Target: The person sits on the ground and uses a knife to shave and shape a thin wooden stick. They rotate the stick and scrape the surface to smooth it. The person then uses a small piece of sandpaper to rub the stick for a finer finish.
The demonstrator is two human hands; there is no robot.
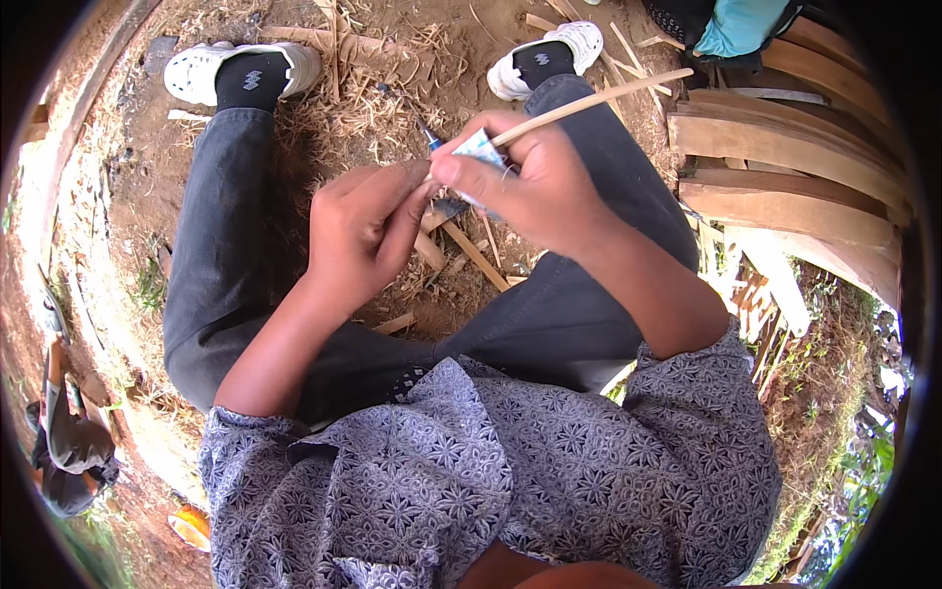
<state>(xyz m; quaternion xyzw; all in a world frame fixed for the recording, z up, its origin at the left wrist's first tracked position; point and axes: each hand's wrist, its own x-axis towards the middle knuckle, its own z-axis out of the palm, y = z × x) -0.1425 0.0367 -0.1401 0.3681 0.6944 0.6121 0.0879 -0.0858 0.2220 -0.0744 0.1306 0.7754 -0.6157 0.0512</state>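
Shavings [329,133] lay scattered, but work seemed unfinished, the right hand [538,187] gripping a stick [603,102], the left hand's fingers [394,187] closed, any hold unclear.

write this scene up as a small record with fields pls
Right hand: closed around a pale stick; white-and-blue material at its fingers
Left hand: fingers pinched, close to the right hand; what they hold is unclear
Stick angle: rises toward the picture's upper right
Ground: wood shavings between white shoes
Right side: curved wooden pieces, stacked
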